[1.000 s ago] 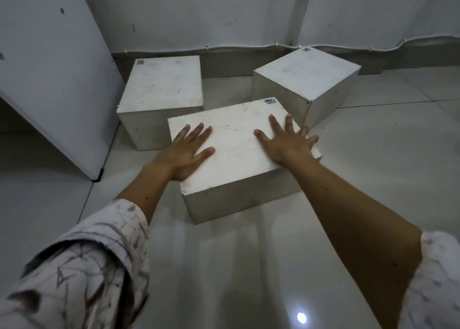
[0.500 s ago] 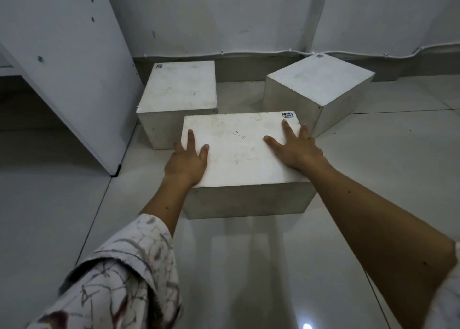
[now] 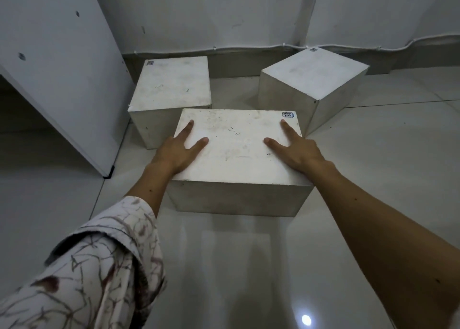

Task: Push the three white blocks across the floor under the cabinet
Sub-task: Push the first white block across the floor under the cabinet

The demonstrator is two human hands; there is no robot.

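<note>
Three white blocks stand on the pale tiled floor. The near block (image 3: 236,152), wide and flat-topped with "2-11" written on it, lies square to me. My left hand (image 3: 180,150) grips its left edge, thumb and forefinger on top. My right hand (image 3: 297,149) grips its right edge the same way. Behind it, the left block (image 3: 171,85) stands close to the white cabinet's side panel (image 3: 62,67). The right block (image 3: 313,77) sits turned at an angle near the wall. The near block's far corners are close to both others.
A dark gap opens under the cabinet (image 3: 37,139) at the left. A wall with a grey skirting and a thin cable (image 3: 249,47) runs behind the blocks. Glossy floor tiles (image 3: 249,266) stretch toward me.
The near block has turned from skewed to square with me. My hands have shifted from flat on its top to its left and right edges.
</note>
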